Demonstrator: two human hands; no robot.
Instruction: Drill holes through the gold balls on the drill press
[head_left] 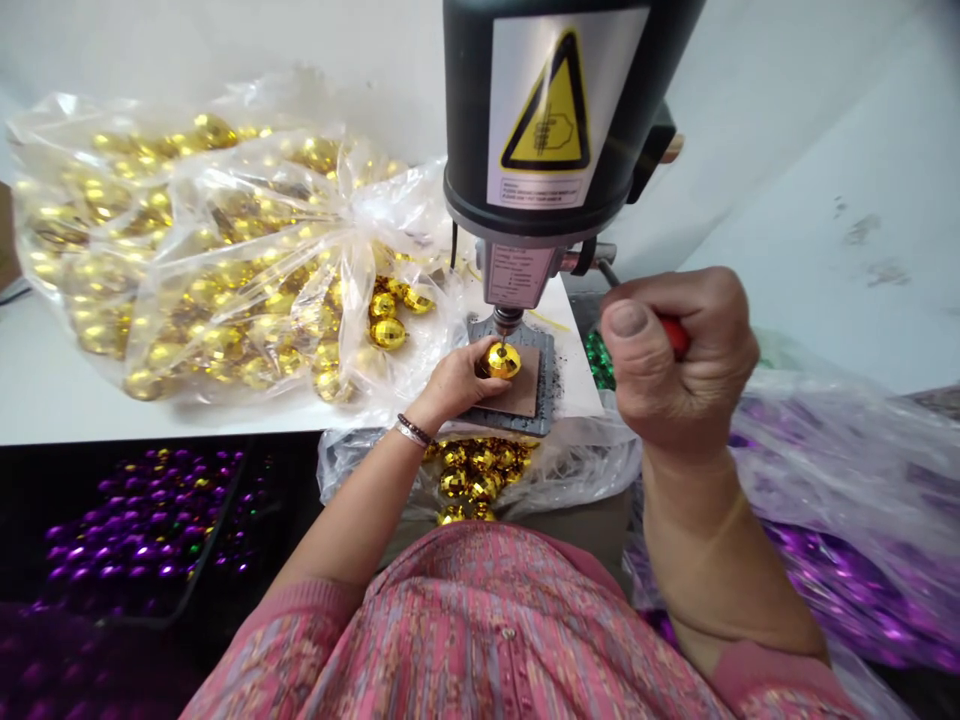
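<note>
Under the drill press (544,110), my left hand (463,380) grips a shiny gold faceted ball (504,360) between thumb and fingers. The ball rests on a small brown board (517,395) lying on the grey base plate (546,385). Just above the ball is the drill chuck (508,320), its thin bit reaching down to the ball's top; I cannot tell how deep it goes. My right hand (679,350) is closed around the press's lever handle (675,337), whose red end shows behind the fingers.
On the white table (45,400), a large clear plastic bag (187,250) of gold balls lies to the left. A bag of gold balls (480,480) hangs open below the table edge. Purple balls fill a dark container (150,520) at lower left and bags (847,570) at right.
</note>
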